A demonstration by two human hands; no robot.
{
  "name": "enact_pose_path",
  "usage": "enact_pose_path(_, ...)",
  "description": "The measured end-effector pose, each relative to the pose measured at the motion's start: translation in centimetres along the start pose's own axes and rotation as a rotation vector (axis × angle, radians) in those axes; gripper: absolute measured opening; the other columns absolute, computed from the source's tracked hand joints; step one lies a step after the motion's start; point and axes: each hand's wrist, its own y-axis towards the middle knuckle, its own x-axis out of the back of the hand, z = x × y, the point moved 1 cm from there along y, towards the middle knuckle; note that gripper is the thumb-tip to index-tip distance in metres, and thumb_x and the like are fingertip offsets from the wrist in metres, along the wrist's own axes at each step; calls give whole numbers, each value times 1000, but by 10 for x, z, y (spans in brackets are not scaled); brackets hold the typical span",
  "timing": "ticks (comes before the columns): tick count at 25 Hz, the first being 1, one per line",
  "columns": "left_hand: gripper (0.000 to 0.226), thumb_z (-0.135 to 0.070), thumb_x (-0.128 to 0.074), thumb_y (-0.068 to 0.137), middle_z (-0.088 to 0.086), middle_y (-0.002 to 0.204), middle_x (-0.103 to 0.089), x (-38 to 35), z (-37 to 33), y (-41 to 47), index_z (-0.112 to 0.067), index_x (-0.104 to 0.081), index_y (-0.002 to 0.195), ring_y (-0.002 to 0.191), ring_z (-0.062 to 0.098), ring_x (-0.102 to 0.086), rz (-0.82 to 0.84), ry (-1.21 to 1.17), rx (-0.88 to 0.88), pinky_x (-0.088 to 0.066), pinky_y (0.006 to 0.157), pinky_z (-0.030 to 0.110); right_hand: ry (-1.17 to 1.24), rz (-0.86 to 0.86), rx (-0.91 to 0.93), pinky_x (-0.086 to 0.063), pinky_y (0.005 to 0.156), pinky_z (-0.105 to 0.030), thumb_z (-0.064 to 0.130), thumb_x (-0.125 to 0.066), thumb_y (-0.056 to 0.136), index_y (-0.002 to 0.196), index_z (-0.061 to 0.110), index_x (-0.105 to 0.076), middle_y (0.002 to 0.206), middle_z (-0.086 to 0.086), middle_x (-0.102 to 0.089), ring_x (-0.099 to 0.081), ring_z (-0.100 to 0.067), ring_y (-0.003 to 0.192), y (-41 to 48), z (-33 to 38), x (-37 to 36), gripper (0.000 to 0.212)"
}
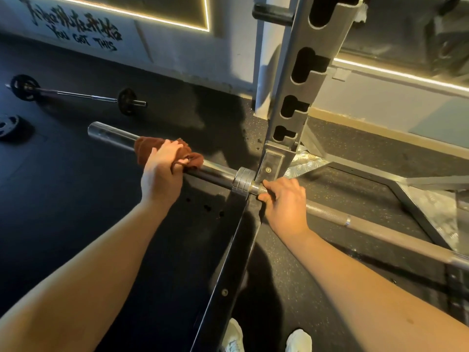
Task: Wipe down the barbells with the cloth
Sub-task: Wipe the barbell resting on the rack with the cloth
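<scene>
A steel barbell (218,171) lies across the squat rack, its smooth sleeve pointing up-left and its knurled shaft running off to the lower right. A brown cloth (144,147) is wrapped over the sleeve. My left hand (162,171) grips the cloth around the sleeve, fingers curled over the top. My right hand (284,201) holds the knurled shaft just right of the collar (242,180), thumb and fingers round it.
The grey rack upright (302,80) with its keyhole slots stands right behind the collar. A black frame beam (228,273) runs toward my shoes. A second barbell (76,94) with small plates and a loose plate (9,127) lie on the dark rubber floor at left.
</scene>
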Motion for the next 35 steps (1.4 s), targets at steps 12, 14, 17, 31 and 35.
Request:
enact_pose_path(12, 50, -14, -59, 99, 8, 157, -46, -40, -58, -23, -11, -50, 148, 152, 23, -31, 76, -23, -24, -20, 127, 51, 42, 90, 90, -41, 97, -34, 22, -70, 95, 123, 13, -72, 108, -2, -58, -47, -20, 109, 20, -12, 17, 29)
enact_pose_path(14, 52, -14, -56, 100, 8, 159, -42, -47, -62, -22, -10, -46, 151, 153, 23, -28, 66, -35, 7, -14, 128, 50, 30, 113, 89, -39, 97, -38, 24, -68, 96, 116, 17, -72, 104, 2, -56, -48, -18, 106, 24, -14, 19, 22)
enact_pose_path(17, 52, -15, -52, 101, 9, 159, -42, -53, -67, -19, -9, -44, 153, 154, 24, -26, 69, -54, -24, -9, 129, 51, 33, 133, 82, -37, 98, -39, 26, -66, 98, 102, 19, -70, 100, 5, -57, -51, -18, 105, 32, -13, 23, 9)
enact_pose_path(31, 36, -21, -39, 104, 8, 131, -64, -47, -55, 15, -13, -60, 133, 130, 25, -56, 69, 58, -168, -29, 125, 40, 46, -164, -8, -23, 84, -35, 14, -75, 89, 106, 17, -75, 100, 2, -57, -45, -21, 101, 10, -24, 2, 17)
enact_pose_path(35, 42, -21, -41, 102, 8, 145, -57, -1, 13, 44, -17, -57, 141, 143, 27, -43, -9, 101, 9, -21, 125, 39, 42, -150, -36, -24, 84, -35, 14, -76, 89, 106, 19, -75, 96, 6, -54, -45, -20, 100, 10, -19, 3, 17)
